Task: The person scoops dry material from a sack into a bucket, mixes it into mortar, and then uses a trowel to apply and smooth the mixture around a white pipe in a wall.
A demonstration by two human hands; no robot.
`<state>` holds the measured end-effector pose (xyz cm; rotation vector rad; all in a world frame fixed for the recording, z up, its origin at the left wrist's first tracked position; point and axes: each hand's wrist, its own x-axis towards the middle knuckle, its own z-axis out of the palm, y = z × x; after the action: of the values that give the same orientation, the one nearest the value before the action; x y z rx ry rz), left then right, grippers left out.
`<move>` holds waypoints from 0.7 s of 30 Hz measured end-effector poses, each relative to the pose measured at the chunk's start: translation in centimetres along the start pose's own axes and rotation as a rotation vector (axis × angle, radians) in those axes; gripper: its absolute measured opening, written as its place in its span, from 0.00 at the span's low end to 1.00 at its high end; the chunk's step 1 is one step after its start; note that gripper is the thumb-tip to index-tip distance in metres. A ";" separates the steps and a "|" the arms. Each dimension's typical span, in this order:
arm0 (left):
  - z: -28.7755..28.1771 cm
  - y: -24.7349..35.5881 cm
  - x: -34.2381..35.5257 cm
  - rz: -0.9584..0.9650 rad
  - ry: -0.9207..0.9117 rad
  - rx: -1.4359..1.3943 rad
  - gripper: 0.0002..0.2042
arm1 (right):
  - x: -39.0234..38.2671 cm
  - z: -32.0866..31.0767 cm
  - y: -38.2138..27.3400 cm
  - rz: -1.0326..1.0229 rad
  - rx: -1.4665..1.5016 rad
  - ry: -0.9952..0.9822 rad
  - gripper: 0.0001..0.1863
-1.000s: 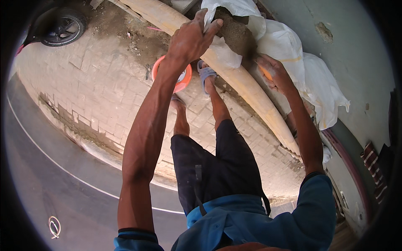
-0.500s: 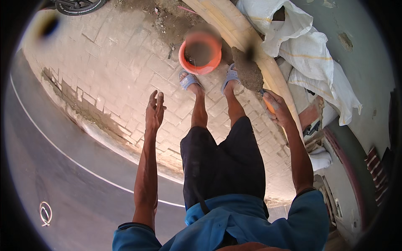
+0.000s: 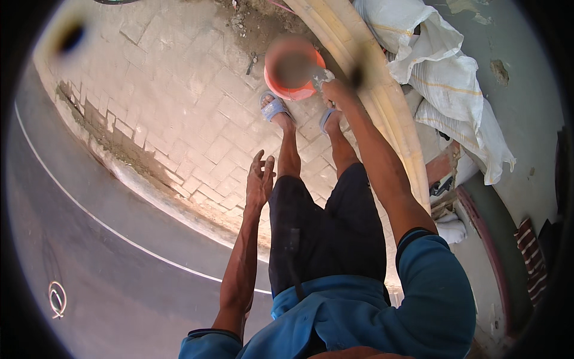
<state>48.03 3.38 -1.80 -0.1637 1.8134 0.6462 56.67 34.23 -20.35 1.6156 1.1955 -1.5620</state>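
Since the earlier frame, our right hand (image 3: 338, 94) had swung the trowel (image 3: 323, 76) leftward from beside the yellowish pole (image 3: 394, 122) to the bucket (image 3: 272, 82), and our left hand (image 3: 260, 182) had come in closer to the left knee. We had the right fingers closed on the trowel, though the hand hid its handle; only a greyish part of the blade showed, at the right side of the bucket's rim. We held nothing in the left hand, which hung above the paving (image 3: 206, 119) with its fingers loosely bent and apart.

The orange bucket stood on the ground just beyond our sandals (image 3: 275, 109), between the feet and the patch of loose dirt (image 3: 257, 27). White sacks (image 3: 448, 81) lay past the pole, well apart from both hands.

We judged the step in hand to be emptying the trowel into the bucket. A dark blur covered the bucket's inside, so we could not tell whether the load had dropped. As we read it, the next move called for a firm grip and a turn of the wrist, keeping the blade over the opening until it was clean.
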 end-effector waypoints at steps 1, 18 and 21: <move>0.9 1.6 0.1 0.058 0.009 -0.031 0.41 | -1.5 -1.1 0.6 -0.034 -0.082 0.022 0.16; 23.3 40.4 8.1 0.731 0.229 0.406 0.35 | -20.9 -26.9 -4.4 -0.476 -0.579 0.519 0.20; 24.8 41.5 10.4 0.804 0.214 0.311 0.28 | -5.8 -27.4 -6.5 -0.452 -0.611 0.551 0.16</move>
<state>47.84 52.82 -2.01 0.7678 2.1491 0.9027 63.67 59.99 -9.74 1.4383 2.1969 -0.8237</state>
